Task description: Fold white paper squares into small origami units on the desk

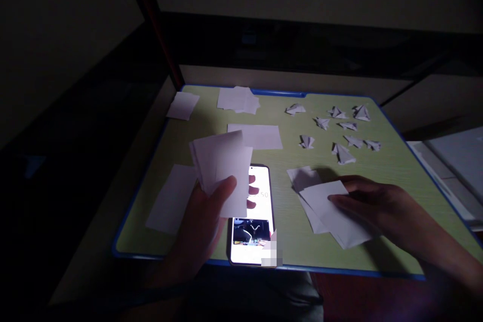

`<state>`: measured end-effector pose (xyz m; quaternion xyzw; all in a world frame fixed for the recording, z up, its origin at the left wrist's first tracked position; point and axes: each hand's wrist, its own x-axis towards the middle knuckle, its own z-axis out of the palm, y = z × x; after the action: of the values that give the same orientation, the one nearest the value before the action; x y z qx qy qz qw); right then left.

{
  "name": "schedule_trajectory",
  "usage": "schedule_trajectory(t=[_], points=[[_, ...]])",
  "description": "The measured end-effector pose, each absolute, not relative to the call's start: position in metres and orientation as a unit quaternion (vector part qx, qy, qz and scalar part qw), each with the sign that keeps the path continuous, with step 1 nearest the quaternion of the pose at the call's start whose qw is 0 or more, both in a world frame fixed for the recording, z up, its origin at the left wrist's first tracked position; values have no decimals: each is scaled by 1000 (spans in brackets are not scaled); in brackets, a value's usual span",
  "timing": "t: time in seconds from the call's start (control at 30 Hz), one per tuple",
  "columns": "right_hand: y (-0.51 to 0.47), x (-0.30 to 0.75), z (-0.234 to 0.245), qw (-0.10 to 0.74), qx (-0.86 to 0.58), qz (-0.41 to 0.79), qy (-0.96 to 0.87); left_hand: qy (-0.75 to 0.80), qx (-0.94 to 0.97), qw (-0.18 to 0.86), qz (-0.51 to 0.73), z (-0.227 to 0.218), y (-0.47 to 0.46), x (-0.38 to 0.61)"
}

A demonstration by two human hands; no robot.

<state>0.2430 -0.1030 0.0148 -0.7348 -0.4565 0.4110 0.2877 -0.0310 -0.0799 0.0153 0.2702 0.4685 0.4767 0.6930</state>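
Note:
My left hand [211, 211] grips a fanned bunch of white paper sheets [221, 161], thumb across the front and fingertips showing behind the right edge. Between the thumb and fingers of my right hand [373, 204] is a white paper sheet [332, 211], held over other paper pieces [315, 216] on the right part of the table. A lit smartphone [251, 256] lies at the front edge, partly hidden by my left hand and its sheets. Behind my left wrist a large paper sheet [171, 198] rests on the tabletop.
The green table [279, 201] has a blue rim. Several small folded paper shapes [341, 153] are scattered at the back right. More paper lies behind: a stack [237, 99], a rectangle [264, 137] and a sheet [183, 105] at the left corner. White flat items [453, 161] stand off the right edge.

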Motion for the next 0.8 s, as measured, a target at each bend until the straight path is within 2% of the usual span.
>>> schedule_trajectory(t=[0.17, 0.27, 0.47, 0.8], points=[[-111, 242, 35, 321, -742, 335, -484, 460, 276, 695, 478, 15, -82, -31], [-112, 229, 44, 371, -744, 316, -456, 462, 288, 698, 465, 16, -83, -29], [-100, 186, 38, 498, -642, 400, -424, 481, 304, 699, 434, 21, -86, -19], [-86, 140, 33, 544, -580, 449, -408, 479, 342, 648, 483, 25, -88, -9]])
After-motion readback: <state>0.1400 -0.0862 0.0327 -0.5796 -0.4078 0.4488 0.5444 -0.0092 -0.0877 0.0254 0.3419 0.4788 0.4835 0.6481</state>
